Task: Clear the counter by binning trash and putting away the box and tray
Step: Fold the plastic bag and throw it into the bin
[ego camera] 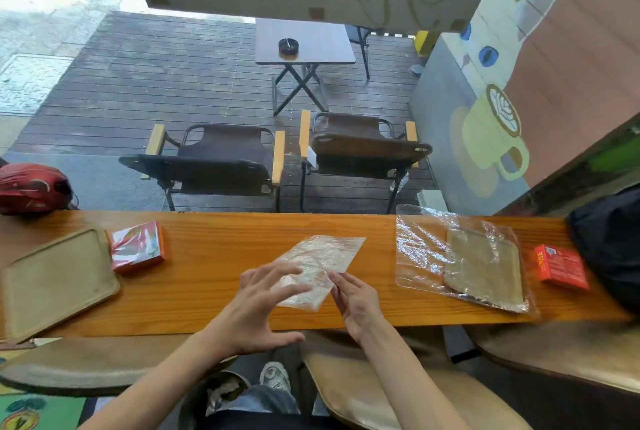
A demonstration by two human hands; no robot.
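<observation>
Pinching the near edge of a clear plastic wrapper [320, 268] between thumb and fingers, the right hand [353, 301] lifts that edge slightly off the wooden counter [214, 256]. Beside it, the left hand [263, 301] hovers with fingers spread and relaxed, gripping nothing, its fingertips over the wrapper's left part, probably ready to flatten or gather the film. This wrapper lies at the middle of the counter, directly in front of the person, its far corner pointing away from both hands.

Well to the left, a beige tray [52, 277] rests at the counter's end, with a red box [136, 246] just beside its right edge. Well to the right, a second tray [485, 265] sits inside a larger clear plastic bag [419, 246], and another red box [561, 267] lies near it, next to a dark bag [609, 239]. No bin is visible, so where the trash will go cannot be told. Judging by the layout, clearing has barely begun, since trays and boxes are all on the counter
</observation>
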